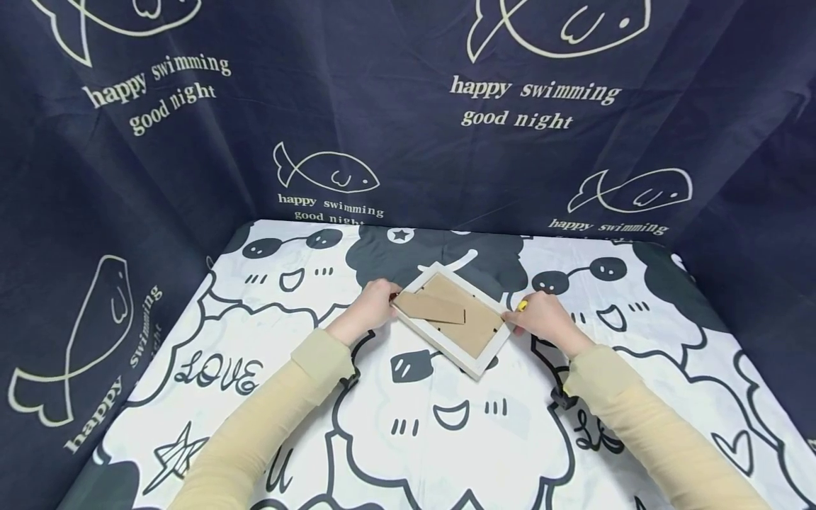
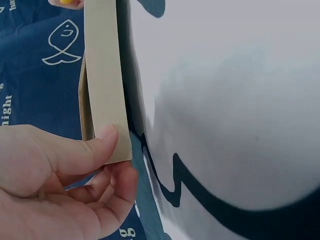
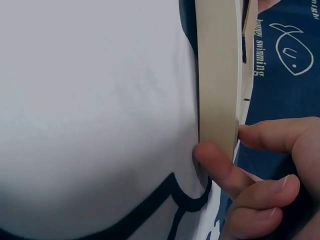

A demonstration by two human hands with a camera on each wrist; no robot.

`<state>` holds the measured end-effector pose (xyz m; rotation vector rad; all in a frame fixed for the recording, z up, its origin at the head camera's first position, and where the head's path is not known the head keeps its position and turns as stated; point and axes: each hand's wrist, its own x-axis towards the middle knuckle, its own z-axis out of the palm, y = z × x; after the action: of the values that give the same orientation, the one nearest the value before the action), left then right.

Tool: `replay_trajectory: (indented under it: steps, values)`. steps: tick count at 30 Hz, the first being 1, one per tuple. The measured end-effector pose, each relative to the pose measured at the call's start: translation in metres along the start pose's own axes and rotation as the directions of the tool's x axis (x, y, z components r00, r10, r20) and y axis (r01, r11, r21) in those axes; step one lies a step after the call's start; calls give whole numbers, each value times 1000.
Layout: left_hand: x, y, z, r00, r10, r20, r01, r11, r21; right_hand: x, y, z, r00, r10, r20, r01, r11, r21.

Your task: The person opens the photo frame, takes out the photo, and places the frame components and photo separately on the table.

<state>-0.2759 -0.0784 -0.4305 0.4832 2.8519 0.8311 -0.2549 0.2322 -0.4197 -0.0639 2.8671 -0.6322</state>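
A white picture frame (image 1: 481,358) is turned back side up, one corner toward me, with its brown backing board (image 1: 462,340) and brown stand flap (image 1: 427,308) showing. My left hand (image 1: 375,306) grips its left corner; in the left wrist view the thumb of that hand (image 2: 55,175) presses the frame's side (image 2: 105,75) and the fingers curl below. The right corner is pinched by my right hand (image 1: 542,320). From the right wrist, the right hand (image 3: 270,185) has its thumb on the edge and a fingertip under the frame (image 3: 217,75). The frame's front is hidden.
A white cloth with black cartoon drawings (image 1: 446,453) covers the table. Dark blue curtains (image 1: 421,92) with fish prints stand behind and at both sides. Something small and yellow (image 1: 523,305) shows at the right hand; its kind is unclear.
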Motion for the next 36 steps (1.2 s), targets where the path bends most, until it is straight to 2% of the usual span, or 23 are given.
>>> replay_trajectory:
  steps: [10,20,36]
  values:
    - [9,-6,3,1000,-12,-4,12,1000,-9,-2,7,7,1000,11,4,-11,999,37]
    - [14,-9,3,1000,-1,-16,1,1000,-9,-4,5,9,1000,-29,1,29,999,26]
    - [21,-18,7,1000,21,-15,-21,1000,0,-6,5,8,998,-28,54,26,999,37]
